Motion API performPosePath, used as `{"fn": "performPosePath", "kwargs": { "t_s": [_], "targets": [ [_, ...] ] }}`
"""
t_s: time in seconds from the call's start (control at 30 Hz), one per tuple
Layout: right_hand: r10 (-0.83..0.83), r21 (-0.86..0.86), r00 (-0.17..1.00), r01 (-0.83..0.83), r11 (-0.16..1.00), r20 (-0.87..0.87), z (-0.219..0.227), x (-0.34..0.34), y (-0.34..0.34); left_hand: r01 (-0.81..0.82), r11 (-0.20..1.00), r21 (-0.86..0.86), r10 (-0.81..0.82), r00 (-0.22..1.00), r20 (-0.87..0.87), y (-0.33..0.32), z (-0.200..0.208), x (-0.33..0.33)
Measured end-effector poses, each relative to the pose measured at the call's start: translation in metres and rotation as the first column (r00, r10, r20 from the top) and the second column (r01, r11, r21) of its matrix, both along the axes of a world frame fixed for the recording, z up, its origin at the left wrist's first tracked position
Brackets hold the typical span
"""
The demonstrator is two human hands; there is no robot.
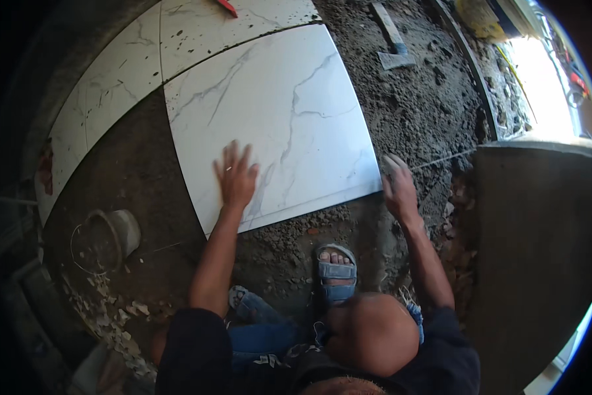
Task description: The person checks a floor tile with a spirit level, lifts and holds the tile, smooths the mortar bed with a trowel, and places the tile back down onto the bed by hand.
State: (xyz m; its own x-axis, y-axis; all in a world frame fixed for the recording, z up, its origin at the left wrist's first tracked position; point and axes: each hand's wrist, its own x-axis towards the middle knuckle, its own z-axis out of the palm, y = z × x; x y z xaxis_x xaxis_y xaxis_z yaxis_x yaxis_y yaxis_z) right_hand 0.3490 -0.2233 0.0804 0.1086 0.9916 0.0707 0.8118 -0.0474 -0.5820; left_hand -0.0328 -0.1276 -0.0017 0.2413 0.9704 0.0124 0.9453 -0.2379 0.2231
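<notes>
A large white marble-look tile [276, 118] with grey veins lies beside a row of laid tiles. My left hand [236, 178] is on or just over its near left part, slightly blurred, with the fingers spread and nothing held. At the tile's near right corner is my right hand [399, 187], its fingers extended along the edge; I see nothing in them, and their tips partly hide one another. A thin pale string [444, 158] runs rightward from beside that hand over rough grey mortar [421, 105].
Laid white tiles [111, 92] spattered with mortar stretch along the far left, with a red object [228, 8] on them. A long-handled tool with a flat head [396, 60] lies on the mortar. A bucket [121, 237] stands left, near scattered chips. A grey slab-like surface [533, 263] flanks the right.
</notes>
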Motion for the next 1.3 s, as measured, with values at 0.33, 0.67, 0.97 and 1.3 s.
{"fn": "performPosePath", "kwargs": {
  "t_s": [0.33, 0.67, 0.97, 1.3],
  "targets": [
    [-0.039, -0.475, 0.989, 0.102, 0.874, 0.142, -0.024, 0.006, 0.013, -0.586, 0.69, -0.425, 0.696, 0.699, 0.165, -0.136, 0.023, -0.174],
    [-0.185, -0.405, 0.982, 0.16, 0.9, -0.023, -0.039, -0.002, 0.007, -0.522, 0.646, -0.557, 0.685, 0.718, 0.122, -0.136, 0.006, -0.181],
    [-0.33, -0.387, 0.88, 0.188, 0.903, -0.343, -0.003, 0.002, 0.014, -0.363, 0.462, -0.809, 0.77, 0.617, 0.163, -0.113, 0.1, -0.176],
    [-0.173, -0.131, 0.911, 0.133, 0.982, -0.374, 0.06, 0.006, -0.022, -0.116, 0.562, -0.819, 0.626, 0.707, 0.33, -0.136, 0.172, -0.186]
  ]
}}
